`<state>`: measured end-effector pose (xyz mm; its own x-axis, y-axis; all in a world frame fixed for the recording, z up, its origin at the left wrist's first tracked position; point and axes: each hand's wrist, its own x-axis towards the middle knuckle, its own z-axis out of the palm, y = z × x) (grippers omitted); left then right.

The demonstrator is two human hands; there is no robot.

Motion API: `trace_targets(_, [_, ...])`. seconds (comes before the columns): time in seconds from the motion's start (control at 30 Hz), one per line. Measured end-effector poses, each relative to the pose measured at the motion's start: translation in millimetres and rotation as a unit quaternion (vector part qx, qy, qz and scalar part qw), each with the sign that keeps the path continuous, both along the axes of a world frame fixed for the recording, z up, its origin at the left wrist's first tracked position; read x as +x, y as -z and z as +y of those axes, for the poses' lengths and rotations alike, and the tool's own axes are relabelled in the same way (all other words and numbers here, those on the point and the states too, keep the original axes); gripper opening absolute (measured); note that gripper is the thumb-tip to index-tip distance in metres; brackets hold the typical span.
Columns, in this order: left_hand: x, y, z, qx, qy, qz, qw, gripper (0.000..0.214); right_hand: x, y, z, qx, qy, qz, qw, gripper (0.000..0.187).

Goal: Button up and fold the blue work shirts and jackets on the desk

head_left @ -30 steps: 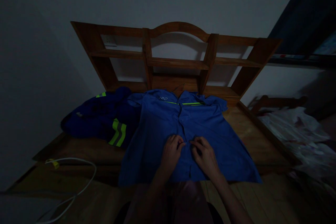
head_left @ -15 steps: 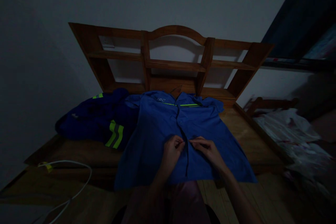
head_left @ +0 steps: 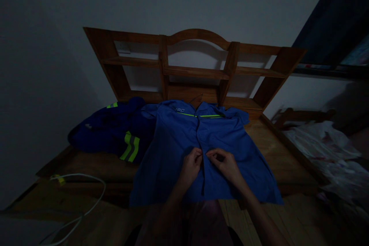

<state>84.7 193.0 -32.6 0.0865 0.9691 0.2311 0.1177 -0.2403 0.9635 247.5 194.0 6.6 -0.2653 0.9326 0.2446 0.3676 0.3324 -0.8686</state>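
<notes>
A blue short-sleeved work shirt (head_left: 173,161) lies spread face up on the desk, collar away from me, its lower part hanging over the front edge. A yellow-green stripe crosses its chest, with pale lettering on the left side. My left hand (head_left: 192,163) is closed in a pinch on the front edge of the shirt, about midway down the button opening. Just right of that opening, my right hand (head_left: 225,163) pinches the other front edge. The fingertips of both hands are close together; dim light hides any button between them.
Dark blue clothing (head_left: 106,130) with reflective bands is heaped left of the shirt. Behind stands a wooden shelf unit (head_left: 197,72) on the desk (head_left: 271,150). A white cable (head_left: 100,196) loops at lower left. White plastic bags (head_left: 323,142) lie at right.
Both hands stay at the shirt's opening; the right fingertips have come slightly nearer the left ones. The front flap between them lies straighter. The whole view has shifted a little.
</notes>
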Motion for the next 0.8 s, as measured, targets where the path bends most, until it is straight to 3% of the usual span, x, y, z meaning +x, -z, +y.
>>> trace_targets(0.27, [-2.1,-3.1,-4.2,-0.001,0.03,-0.053,0.998,0.013,-4.6,0.4,-2.3,0.035,0.035,-0.009,0.999,0.015])
trace_targets(0.53, [-7.3,-6.0,-2.6,-0.037,-0.006,-0.018,0.999,0.026,-6.2,5.6,3.8,-0.015,0.023,-0.011,1.0,0.015])
trace_targets(0.8, [-5.9,-7.2,-2.1,-0.014,-0.019,-0.033,0.999,0.016,-9.5,6.1,0.8,-0.011,0.015,-0.016,1.0,0.016])
